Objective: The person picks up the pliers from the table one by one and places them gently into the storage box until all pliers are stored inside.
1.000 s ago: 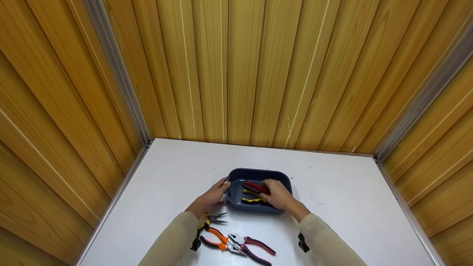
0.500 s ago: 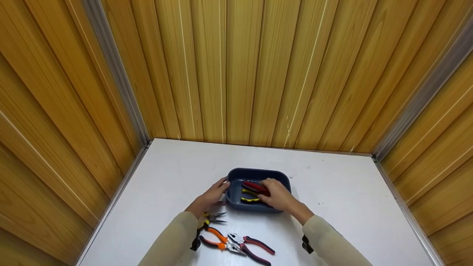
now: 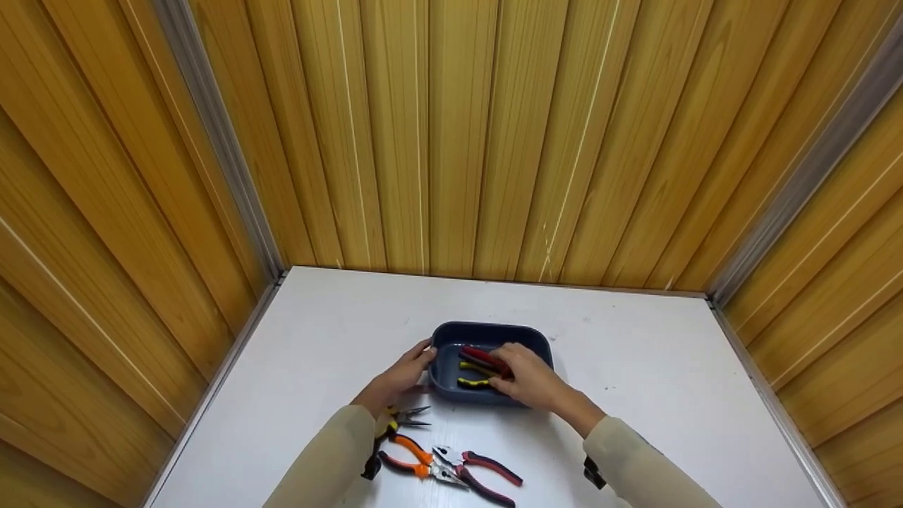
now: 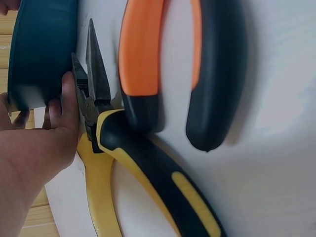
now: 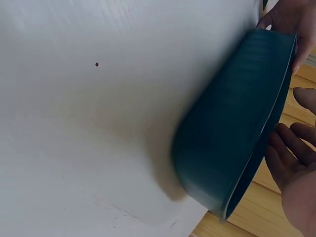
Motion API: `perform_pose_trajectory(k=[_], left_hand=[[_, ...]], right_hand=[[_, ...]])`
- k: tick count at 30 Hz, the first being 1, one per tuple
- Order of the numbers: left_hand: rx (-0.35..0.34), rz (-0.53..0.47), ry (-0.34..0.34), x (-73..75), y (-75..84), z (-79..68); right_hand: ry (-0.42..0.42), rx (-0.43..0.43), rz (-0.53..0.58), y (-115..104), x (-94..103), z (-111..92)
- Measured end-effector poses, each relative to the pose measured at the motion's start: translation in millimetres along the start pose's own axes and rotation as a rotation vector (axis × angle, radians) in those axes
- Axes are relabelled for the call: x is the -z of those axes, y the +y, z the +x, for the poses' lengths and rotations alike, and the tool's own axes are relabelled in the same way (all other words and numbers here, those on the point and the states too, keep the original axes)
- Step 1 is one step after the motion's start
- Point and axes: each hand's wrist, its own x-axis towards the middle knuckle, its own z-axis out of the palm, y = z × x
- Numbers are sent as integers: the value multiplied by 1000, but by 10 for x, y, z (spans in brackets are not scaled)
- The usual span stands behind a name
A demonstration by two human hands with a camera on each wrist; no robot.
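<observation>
My left hand holds the left end of a dark blue plastic bin, thumb at the rim and fingers against the outer wall. In the bin lie red-and-black pliers, resting across yellow-and-black pliers. My right hand reaches in over the bin's right part and overlaps the red pliers' right end. In the right wrist view, the right hand has its thumb apart from relaxed fingers at the rim, with nothing visible between them. The near wall hides the bin's contents there.
On the white table, in front of the bin, lie yellow-and-black needle-nose pliers, orange-and-black pliers and another pair of red-and-black pliers. Wood-patterned panels close off the back and sides.
My right hand has come slightly nearer over the red pliers, and its sleeve has shifted right. The left hand stays at the bin; the view has drifted slightly.
</observation>
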Motion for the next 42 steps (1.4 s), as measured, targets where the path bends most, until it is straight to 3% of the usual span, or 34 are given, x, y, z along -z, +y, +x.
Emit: perform_pose_trajectory(k=[7,14,30,42], left_hand=[[-15,3,-3,-3,17,-16],[2,20,14,-14,17,-12],[19,18,9,-14,16,-11],[6,21,16,-14,33,-29]], right_hand=[[-8,39,-24,-97,-3,-40],[41,167,-73,-145,-1,-105],[-30,121,-20,-298,-78,-224],[18,200,0,-322,-172,-304]])
